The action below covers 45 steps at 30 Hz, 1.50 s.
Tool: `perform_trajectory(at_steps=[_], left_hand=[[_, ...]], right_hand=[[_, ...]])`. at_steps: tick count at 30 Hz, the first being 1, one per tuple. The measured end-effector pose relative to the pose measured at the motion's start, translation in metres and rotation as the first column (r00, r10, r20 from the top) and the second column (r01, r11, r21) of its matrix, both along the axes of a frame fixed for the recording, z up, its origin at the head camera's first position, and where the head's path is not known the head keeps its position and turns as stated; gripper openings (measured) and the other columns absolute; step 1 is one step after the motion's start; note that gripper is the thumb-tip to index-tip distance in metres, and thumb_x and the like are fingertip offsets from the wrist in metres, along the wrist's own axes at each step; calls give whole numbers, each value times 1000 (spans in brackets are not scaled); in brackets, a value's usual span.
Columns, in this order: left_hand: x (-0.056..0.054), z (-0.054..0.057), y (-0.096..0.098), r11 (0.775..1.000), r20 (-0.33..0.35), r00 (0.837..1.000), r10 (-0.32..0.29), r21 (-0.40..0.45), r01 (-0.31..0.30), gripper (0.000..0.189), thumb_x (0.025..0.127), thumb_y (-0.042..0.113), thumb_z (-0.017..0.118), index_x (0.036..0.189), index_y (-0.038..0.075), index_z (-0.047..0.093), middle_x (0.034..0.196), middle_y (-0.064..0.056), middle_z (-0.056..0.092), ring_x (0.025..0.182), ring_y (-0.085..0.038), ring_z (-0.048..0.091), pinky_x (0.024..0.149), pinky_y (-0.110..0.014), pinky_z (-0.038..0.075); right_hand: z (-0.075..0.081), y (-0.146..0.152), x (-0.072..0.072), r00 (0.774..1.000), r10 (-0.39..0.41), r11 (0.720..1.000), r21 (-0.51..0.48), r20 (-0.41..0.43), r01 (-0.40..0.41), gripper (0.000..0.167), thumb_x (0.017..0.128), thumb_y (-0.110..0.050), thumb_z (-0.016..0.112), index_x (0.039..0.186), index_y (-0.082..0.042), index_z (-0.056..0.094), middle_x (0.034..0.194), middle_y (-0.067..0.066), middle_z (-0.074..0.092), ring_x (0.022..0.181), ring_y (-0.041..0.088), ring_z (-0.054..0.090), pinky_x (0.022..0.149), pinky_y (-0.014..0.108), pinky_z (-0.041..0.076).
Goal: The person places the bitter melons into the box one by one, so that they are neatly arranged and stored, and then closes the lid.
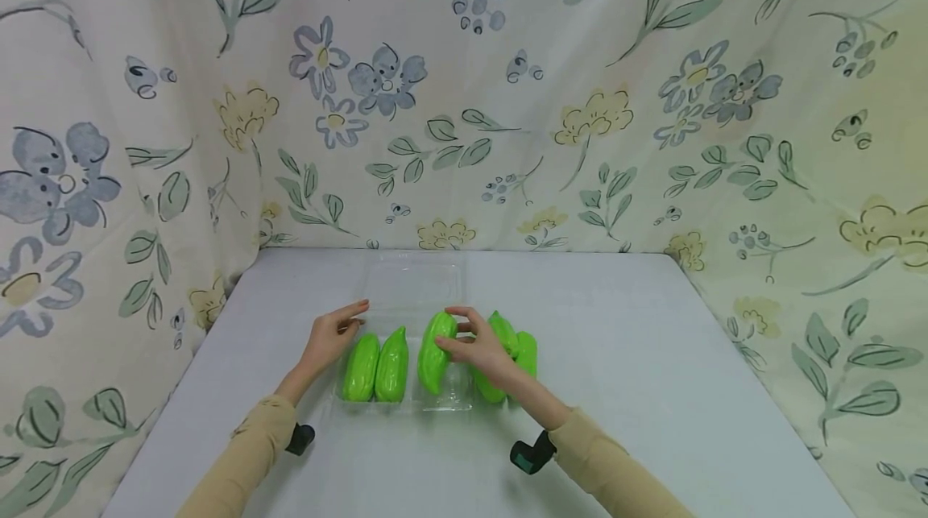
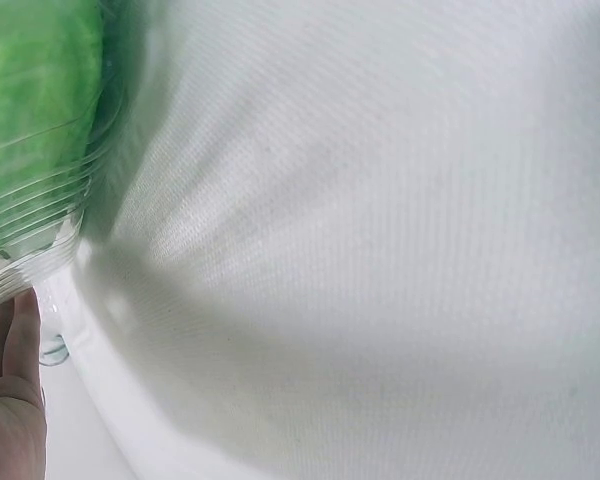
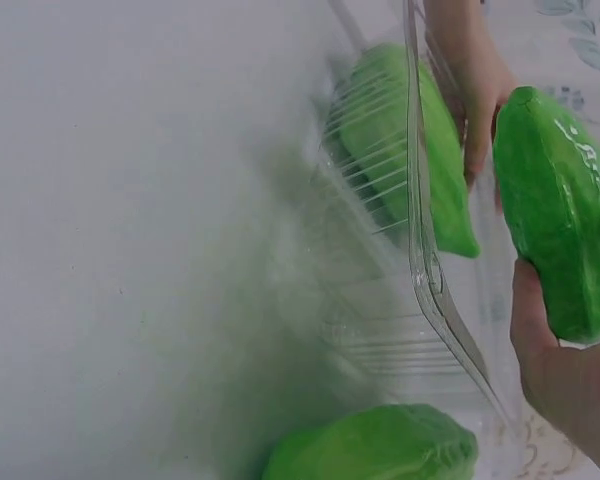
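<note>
Low in the frame's middle, the right hand (image 1: 484, 353) pinched a green fruit (image 1: 435, 345) over the clear box (image 1: 454, 401). It seemed light, slippery, best held round its belly. Whether the left hand (image 1: 328, 338) gripped, I couldn't tell.

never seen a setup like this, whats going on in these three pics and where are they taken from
There's no robot here: these are a person's bare hands. The wide picture comes from a camera worn on the head; the other two come from cameras on the left and right wrists.

On the white table is an open clear plastic container. Two glossy green vegetable-shaped pieces lie in its left part, and more green pieces lie to its right. The right hand holds another green piece, seemingly over the container's right part. The left hand has its fingers at the container's edge.
</note>
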<state>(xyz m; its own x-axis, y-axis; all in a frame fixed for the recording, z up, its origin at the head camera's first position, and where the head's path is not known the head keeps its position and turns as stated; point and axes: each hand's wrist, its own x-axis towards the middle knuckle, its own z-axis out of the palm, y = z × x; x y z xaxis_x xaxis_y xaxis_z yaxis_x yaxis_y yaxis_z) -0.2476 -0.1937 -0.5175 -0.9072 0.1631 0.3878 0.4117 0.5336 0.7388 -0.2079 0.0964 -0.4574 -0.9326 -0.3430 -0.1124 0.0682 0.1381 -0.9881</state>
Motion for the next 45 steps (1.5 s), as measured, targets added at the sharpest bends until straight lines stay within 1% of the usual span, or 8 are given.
perform_trajectory(at_steps=[10, 20, 27, 30, 33, 36, 39, 45], left_hand=[[1, 1, 0, 1000, 7, 1000, 3, -1, -3, 39, 88, -12, 53, 125, -5, 59, 129, -20, 59, 96, -33, 69, 83, -43, 58], [2, 2, 1, 1000, 6, 1000, -12, 24, 11, 39, 87, -13, 52, 125, -5, 59, 129, -22, 59, 95, -35, 68, 83, -43, 57], [3, 3, 1, 1000, 9, 1000, -1, 16, 0, 40, 87, -14, 52, 125, -5, 59, 129, -21, 58, 96, -34, 68, 83, -43, 57], [3, 4, 2, 1000, 14, 1000, 2, 15, -2, 40, 87, -14, 52, 126, -4, 58, 130, -21, 58, 96, -35, 68, 83, -44, 57], [3, 3, 3, 1000, 18, 1000, 2, 13, -2, 40, 88, -13, 52, 126, -4, 58, 130, -21, 58, 97, -34, 68, 83, -44, 57], [2, 2, 3, 1000, 20, 1000, 1, 18, -1, 40, 88, -13, 52, 126, -4, 58, 131, -21, 57, 98, -35, 68, 84, -44, 57], [2, 0, 3, 1000, 18, 1000, 1, 22, -2, 40, 88, -13, 52, 126, -4, 58, 131, -21, 57, 99, -36, 67, 84, -44, 57], [1, -1, 2, 1000, 10, 1000, 5, 24, -5, 40, 87, -14, 52, 126, -4, 58, 131, -21, 57, 99, -37, 67, 84, -44, 57]], right_hand=[[-5, -2, -1, 1000, -8, 1000, 8, -4, 8, 61, 87, -22, 69, 140, -13, 41, 128, 23, 45, 98, 19, 59, 79, 32, 59], [-10, -7, 2, 1000, 19, 999, 33, -6, -18, 58, 87, -22, 69, 138, -15, 43, 130, 22, 45, 100, 20, 59, 80, 30, 59], [-14, -11, 1, 999, 41, 998, 42, -11, -40, 59, 87, -23, 69, 138, -14, 41, 129, 21, 46, 100, 19, 60, 82, 33, 59], [-17, -14, -1, 999, 26, 998, 54, -25, -25, 60, 87, -23, 70, 138, -13, 42, 127, 21, 48, 97, 18, 61, 80, 32, 59], [-20, -17, -2, 999, 9, 999, 39, -49, -7, 58, 87, -18, 69, 138, -10, 42, 124, 23, 50, 91, 16, 61, 78, 35, 60], [-21, -19, -2, 999, -6, 1000, 23, -48, 7, 57, 87, -16, 68, 137, -9, 42, 124, 24, 49, 88, 15, 60, 77, 35, 60], [-20, -20, -1, 999, -21, 1000, 14, -36, 21, 57, 87, -16, 68, 137, -9, 42, 124, 24, 47, 89, 15, 59, 77, 32, 60], [-19, -25, 2, 995, -43, 996, 71, -94, 49, 56, 86, -15, 69, 135, -7, 43, 121, 25, 50, 93, 21, 62, 73, 28, 58]])
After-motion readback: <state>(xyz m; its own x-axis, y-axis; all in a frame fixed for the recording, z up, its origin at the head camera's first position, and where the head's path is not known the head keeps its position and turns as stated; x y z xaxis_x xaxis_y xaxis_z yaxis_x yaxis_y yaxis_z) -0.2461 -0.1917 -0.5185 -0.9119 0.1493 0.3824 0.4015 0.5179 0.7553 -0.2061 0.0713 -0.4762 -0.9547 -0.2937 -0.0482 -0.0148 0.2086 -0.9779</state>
